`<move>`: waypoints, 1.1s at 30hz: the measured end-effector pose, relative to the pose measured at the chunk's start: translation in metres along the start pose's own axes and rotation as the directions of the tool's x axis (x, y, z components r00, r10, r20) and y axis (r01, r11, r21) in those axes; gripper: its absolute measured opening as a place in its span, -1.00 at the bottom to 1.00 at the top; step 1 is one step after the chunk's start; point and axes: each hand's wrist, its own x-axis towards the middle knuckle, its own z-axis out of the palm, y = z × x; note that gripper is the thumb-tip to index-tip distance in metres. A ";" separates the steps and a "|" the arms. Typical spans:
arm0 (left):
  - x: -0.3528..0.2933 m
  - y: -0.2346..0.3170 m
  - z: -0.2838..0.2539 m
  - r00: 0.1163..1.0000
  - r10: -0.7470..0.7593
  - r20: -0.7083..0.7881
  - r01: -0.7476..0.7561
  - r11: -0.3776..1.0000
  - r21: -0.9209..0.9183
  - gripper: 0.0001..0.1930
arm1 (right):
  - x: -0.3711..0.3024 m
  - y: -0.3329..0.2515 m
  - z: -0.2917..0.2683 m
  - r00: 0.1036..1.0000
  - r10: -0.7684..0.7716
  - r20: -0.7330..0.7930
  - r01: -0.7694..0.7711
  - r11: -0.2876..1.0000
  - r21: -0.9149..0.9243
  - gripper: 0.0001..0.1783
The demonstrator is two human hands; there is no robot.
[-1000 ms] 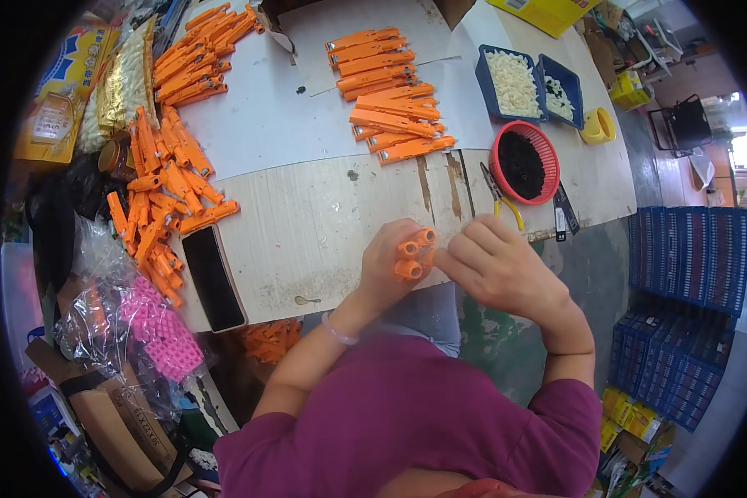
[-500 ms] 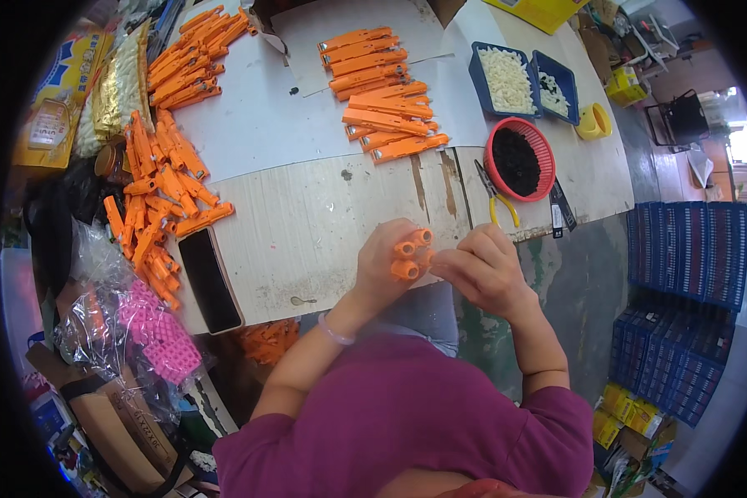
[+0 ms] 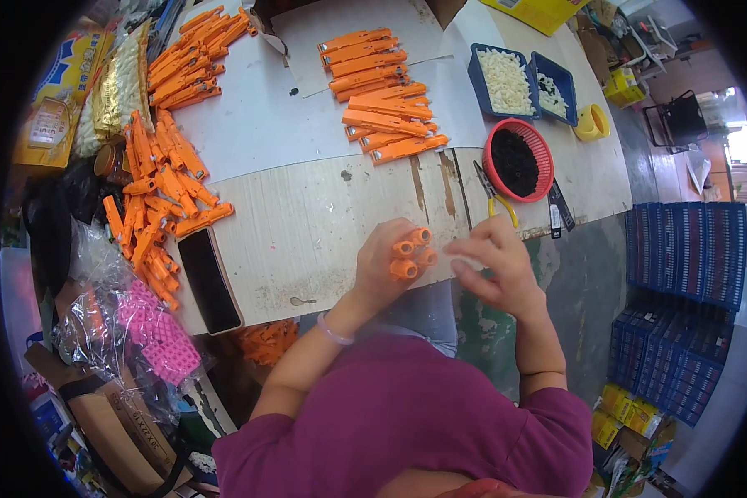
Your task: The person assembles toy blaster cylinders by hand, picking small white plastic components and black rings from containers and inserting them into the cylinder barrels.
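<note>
My left hand (image 3: 379, 259) is closed around a bundle of several orange plastic tube-shaped parts (image 3: 403, 269), their round hollow ends turned to the right. The bundle is held above the table's near edge. Just right of it, my right hand (image 3: 500, 264) is raised with thumb and fingers apart. I see nothing between them, though the fingertips are slightly blurred. Beyond my hands, a row of similar orange parts (image 3: 378, 75) lies on white paper. A looser heap of orange parts (image 3: 153, 212) covers the left of the table, with another pile (image 3: 195, 62) behind it.
Right of my hands are yellow-handled pliers (image 3: 503, 203), a red basket (image 3: 546, 158) of black pieces, a blue tray (image 3: 483, 79) of white pieces and a second blue tray (image 3: 568, 76). A phone (image 3: 210, 280) lies at left. Blue crates (image 3: 685, 253) stand on the floor at right.
My right hand has drawn back to the right from the tube ends, and its thumb and fingers have spread. The left hand and its bundle have hardly moved.
</note>
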 end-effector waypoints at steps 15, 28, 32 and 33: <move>0.000 0.001 -0.004 0.997 0.024 0.073 -0.026 0.999 0.035 -0.42 | 0.017 0.079 -0.031 0.910 0.219 -0.353 -0.328 0.900 -0.287 -0.88; 0.000 0.000 -0.002 0.997 0.010 0.079 -0.012 1.000 0.022 -0.40 | 0.022 0.143 -0.028 0.958 0.275 -0.083 -0.272 0.778 -0.567 -0.88; 0.000 -0.001 -0.002 0.996 0.018 0.087 -0.021 0.999 0.026 -0.40 | 0.025 0.147 -0.027 0.947 0.311 -0.078 -0.300 0.774 -0.558 -0.87; 0.000 -0.001 -0.002 0.996 0.017 0.086 -0.020 0.999 0.027 -0.40 | 0.025 0.147 -0.027 0.943 0.327 -0.064 -0.304 0.768 -0.563 -0.86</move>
